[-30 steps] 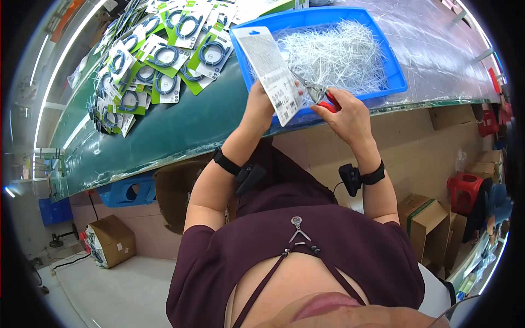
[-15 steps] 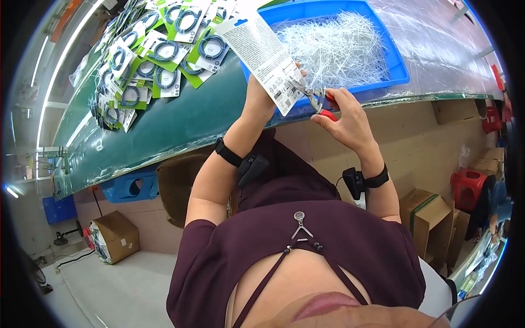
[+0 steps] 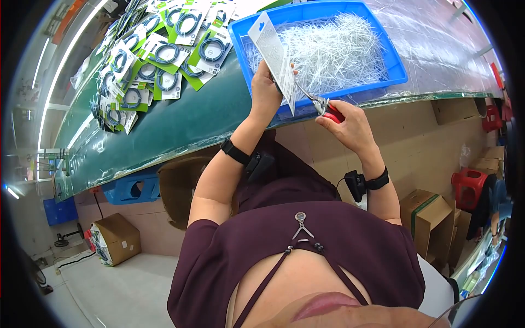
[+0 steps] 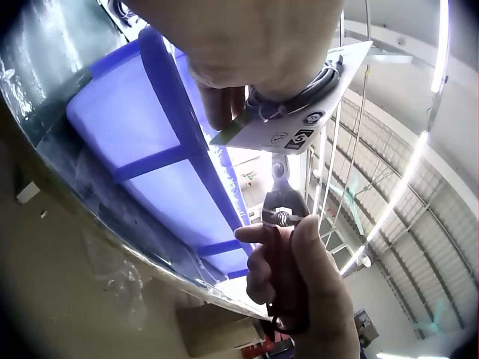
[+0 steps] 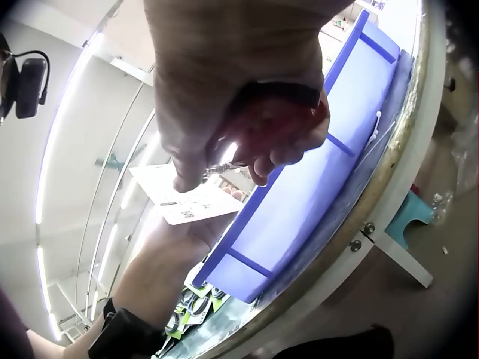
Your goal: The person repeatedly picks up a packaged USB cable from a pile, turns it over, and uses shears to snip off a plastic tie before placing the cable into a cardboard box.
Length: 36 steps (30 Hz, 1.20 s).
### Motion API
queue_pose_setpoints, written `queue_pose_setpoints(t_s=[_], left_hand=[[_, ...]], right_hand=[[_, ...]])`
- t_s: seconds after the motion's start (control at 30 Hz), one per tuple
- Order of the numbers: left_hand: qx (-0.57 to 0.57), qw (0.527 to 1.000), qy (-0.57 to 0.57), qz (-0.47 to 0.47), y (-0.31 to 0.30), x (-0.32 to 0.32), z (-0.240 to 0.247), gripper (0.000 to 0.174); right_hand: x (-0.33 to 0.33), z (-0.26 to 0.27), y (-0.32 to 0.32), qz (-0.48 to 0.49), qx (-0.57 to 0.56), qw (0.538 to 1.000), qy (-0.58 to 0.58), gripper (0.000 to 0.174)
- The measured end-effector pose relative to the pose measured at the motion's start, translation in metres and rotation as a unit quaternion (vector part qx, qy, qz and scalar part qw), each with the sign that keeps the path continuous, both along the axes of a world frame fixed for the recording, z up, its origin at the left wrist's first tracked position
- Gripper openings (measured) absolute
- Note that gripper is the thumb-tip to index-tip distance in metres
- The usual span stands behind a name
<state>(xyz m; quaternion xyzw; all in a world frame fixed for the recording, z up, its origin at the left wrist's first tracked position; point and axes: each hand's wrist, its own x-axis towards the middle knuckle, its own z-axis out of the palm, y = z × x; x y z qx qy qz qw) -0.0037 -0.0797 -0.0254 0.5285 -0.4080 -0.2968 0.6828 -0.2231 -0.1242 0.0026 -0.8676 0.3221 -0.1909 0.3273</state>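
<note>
The left hand (image 3: 266, 95) grips a card (image 3: 272, 48) over the tray's (image 3: 396, 59) left end; the right hand (image 3: 351, 126) grasps pliers (image 3: 331, 114) beside it. Strips (image 3: 333, 49) fill the tray, packs (image 3: 165, 53) crowd the tabletop (image 3: 164, 132) leftward.

- A tray (image 3: 394, 57) on the table (image 3: 180, 117), scraps (image 3: 336, 52) in it
- Packs (image 3: 167, 52) on the table, left of the tray
- A card (image 3: 273, 54) in the left hand (image 3: 266, 90), at the tray's left end
- Pliers (image 3: 322, 105) in the right hand (image 3: 350, 126), right of the card
</note>
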Motion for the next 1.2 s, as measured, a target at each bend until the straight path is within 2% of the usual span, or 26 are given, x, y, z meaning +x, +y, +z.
queue_pose_setpoints(t_s=[0.2, 0.37, 0.6, 0.77, 0.87, 0.97, 1.2], left_hand=[[-0.009, 1.000, -0.011, 0.003, -0.004, 0.000, -0.002, 0.029], [-0.008, 1.000, -0.027, 0.002, -0.003, -0.009, 0.002, 0.028], [0.009, 1.000, -0.019, 0.002, 0.000, -0.014, 0.007, 0.026], [-0.004, 1.000, -0.014, 0.010, 0.002, -0.014, 0.008, 0.026], [-0.012, 1.000, -0.021, 0.009, 0.002, -0.016, 0.009, 0.027], [-0.008, 0.999, -0.032, 0.002, 0.001, -0.018, 0.009, 0.028], [0.001, 1.000, 0.021, 0.005, -0.001, -0.020, 0.007, 0.024]], right_hand=[[0.004, 0.007, 0.008, 0.022, -0.023, 0.992, -0.124, 0.051], [0.015, 0.011, 0.009, 0.022, -0.047, 0.991, -0.125, 0.054], [0.015, 0.013, 0.017, 0.019, 0.035, 0.995, -0.096, 0.058], [0.010, 0.007, 0.018, 0.016, 0.018, 0.993, -0.119, 0.058], [0.007, 0.006, 0.015, 0.014, 0.052, 0.992, -0.114, 0.059], [0.009, 0.008, 0.015, 0.014, 0.044, 0.992, -0.114, 0.058], [0.011, 0.006, 0.013, 0.004, 0.034, 0.990, -0.135, 0.052]])
